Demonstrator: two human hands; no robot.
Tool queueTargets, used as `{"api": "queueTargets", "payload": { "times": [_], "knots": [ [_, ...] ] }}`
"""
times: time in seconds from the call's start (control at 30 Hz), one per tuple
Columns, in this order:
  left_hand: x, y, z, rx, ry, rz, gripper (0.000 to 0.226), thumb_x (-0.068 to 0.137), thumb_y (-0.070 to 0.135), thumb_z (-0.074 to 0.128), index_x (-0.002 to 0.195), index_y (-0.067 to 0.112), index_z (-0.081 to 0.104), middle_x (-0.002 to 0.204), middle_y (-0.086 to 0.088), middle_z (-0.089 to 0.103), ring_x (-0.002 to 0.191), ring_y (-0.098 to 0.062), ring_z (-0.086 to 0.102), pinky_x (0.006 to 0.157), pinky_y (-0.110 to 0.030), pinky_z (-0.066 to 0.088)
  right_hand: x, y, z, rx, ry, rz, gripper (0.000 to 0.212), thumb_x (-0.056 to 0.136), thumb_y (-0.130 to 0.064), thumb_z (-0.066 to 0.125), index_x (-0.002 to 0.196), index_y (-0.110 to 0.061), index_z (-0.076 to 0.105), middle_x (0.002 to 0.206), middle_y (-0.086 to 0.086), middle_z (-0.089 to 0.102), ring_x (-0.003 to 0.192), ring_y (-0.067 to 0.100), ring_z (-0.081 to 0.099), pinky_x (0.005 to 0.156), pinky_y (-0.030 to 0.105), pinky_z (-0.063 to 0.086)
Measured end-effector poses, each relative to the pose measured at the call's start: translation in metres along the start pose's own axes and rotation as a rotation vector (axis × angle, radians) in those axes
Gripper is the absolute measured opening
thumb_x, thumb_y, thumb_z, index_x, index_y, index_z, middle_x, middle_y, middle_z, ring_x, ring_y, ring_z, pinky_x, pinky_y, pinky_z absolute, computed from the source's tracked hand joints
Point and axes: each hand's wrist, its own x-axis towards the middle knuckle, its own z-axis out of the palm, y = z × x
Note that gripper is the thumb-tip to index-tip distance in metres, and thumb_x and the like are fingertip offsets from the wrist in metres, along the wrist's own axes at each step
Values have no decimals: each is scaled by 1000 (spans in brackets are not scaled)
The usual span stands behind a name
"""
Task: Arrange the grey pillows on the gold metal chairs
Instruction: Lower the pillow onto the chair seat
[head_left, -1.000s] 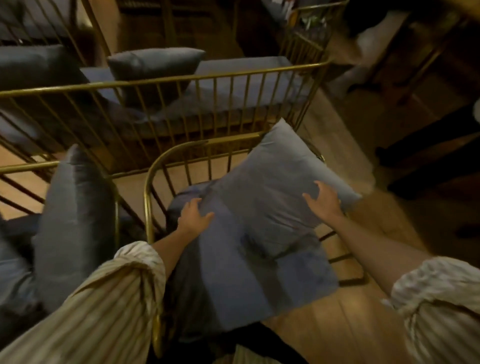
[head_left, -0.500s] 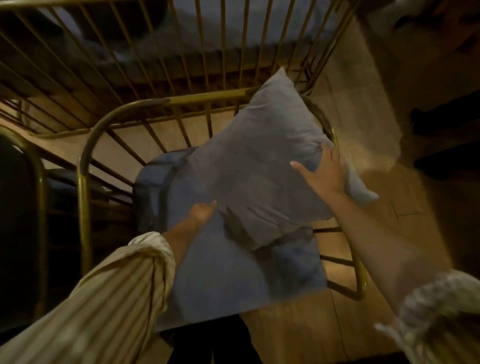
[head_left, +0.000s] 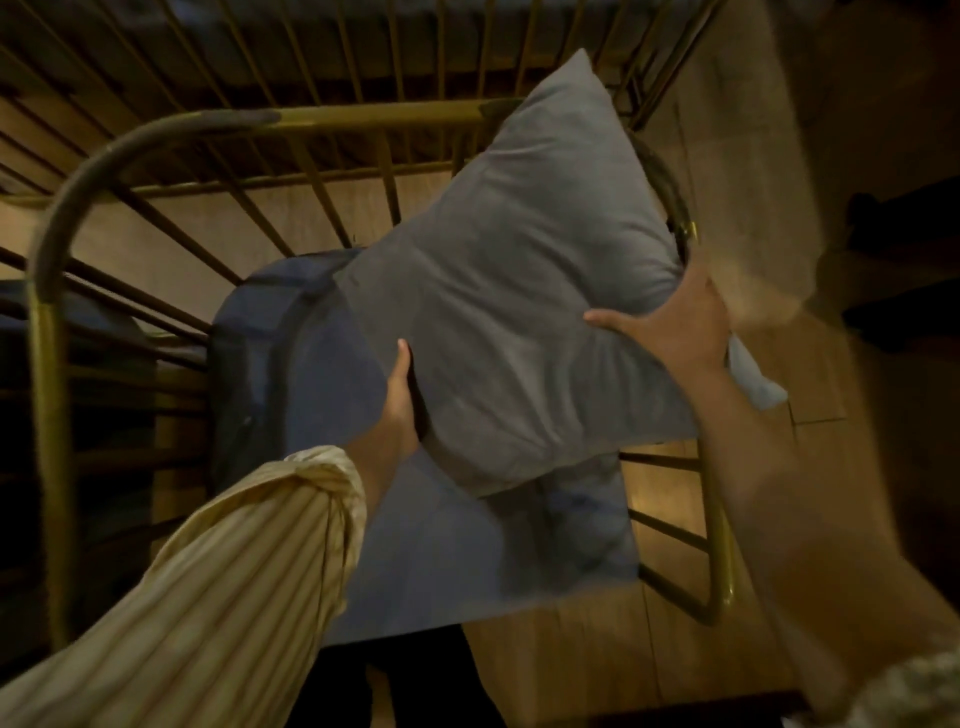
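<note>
Grey pillow (head_left: 519, 291) tilted over the gold chair (head_left: 52, 364) seat cushion (head_left: 291, 374) — top corner at the back rail. Left hand (head_left: 400, 405) grip clamped on its lower-left edge, right hand (head_left: 675, 327) on the right edge.

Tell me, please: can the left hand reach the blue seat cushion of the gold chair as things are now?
Probably yes. The left hand grips the grey pillow right above the blue seat cushion, with nothing between them, but it would have to let the pillow go first.
</note>
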Motion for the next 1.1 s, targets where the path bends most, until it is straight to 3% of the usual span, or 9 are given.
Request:
{"api": "queueTargets", "payload": {
  "times": [0.13, 0.27, 0.4, 0.5, 0.6, 0.7, 0.77, 0.9, 1.1],
  "knots": [
    [-39, 10, -21, 19, -51, 32, 54, 90, 69, 43, 111, 26, 67, 102, 3, 75, 97, -18, 69, 81, -37, 55, -12, -4, -10, 143, -193, 114, 114, 46, -70, 83, 137, -12, 46, 139, 8, 55, 125, 30, 54, 99, 41, 47],
    [-73, 33, -65, 47, -29, 78, 52, 90, 65, 51, 118, 24, 67, 111, 1, 77, 98, -17, 73, 84, -36, 57, -59, 6, 9, 357, -288, 186, 119, 37, -73, 83, 136, -15, 51, 135, 5, 59, 121, 27, 58, 97, 45, 51],
    [-90, 44, -116, 113, 218, 60, 96, 45, 73, 84, 124, 21, 67, 123, -4, 70, 109, -28, 66, 102, -49, 50, -112, 17, 44, 506, -430, 291, 108, 50, -54, 91, 141, -16, 47, 138, 4, 58, 123, 24, 57, 101, 41, 48],
    [-98, 36, -146, 155, 291, 44, 118, 36, 76, 84, 134, 16, 59, 129, -5, 65, 115, -31, 61, 107, -52, 45, -138, 31, 76, 544, -466, 302, 120, 36, -62, 92, 138, -17, 50, 135, 3, 60, 122, 24, 59, 100, 48, 51],
    [-102, 20, -173, 168, 314, -31, 133, 26, 80, 83, 139, 18, 54, 134, -6, 61, 121, -34, 57, 109, -56, 41, -153, 30, 89, 529, -488, 335, 94, 59, -34, 93, 137, -11, 47, 136, 6, 58, 123, 25, 56, 102, 47, 49],
    [-103, 2, -187, 143, 289, -63, 132, 25, 76, 85, 139, 17, 54, 136, -6, 60, 121, -35, 57, 110, -57, 40, -160, 38, 98, 493, -520, 338, 89, 63, -28, 91, 137, -9, 45, 136, 7, 57, 125, 26, 55, 102, 46, 48],
    [-108, -5, -188, 145, 291, -59, 126, 32, 73, 86, 139, 15, 53, 137, -7, 59, 123, -35, 55, 111, -56, 38, -162, 45, 102, 492, -538, 347, 88, 66, -26, 89, 139, -8, 42, 136, 3, 54, 126, 24, 53, 102, 43, 47],
    [-112, -9, -189, 215, 303, -74, 92, 68, 60, 80, 141, 12, 50, 142, -8, 55, 128, -35, 51, 113, -52, 37, -165, 60, 104, 464, -610, 364, 93, 67, -30, 89, 143, -10, 38, 137, 1, 52, 126, 24, 51, 98, 38, 46],
    [-121, -8, -185, 306, 307, -97, 85, 78, 54, 74, 144, 8, 45, 147, -8, 49, 133, -34, 46, 110, -46, 35, -173, 70, 106, 466, -658, 405, 105, 58, -47, 87, 145, -13, 39, 139, 0, 54, 127, 23, 53, 89, 33, 47]
  ]
}}
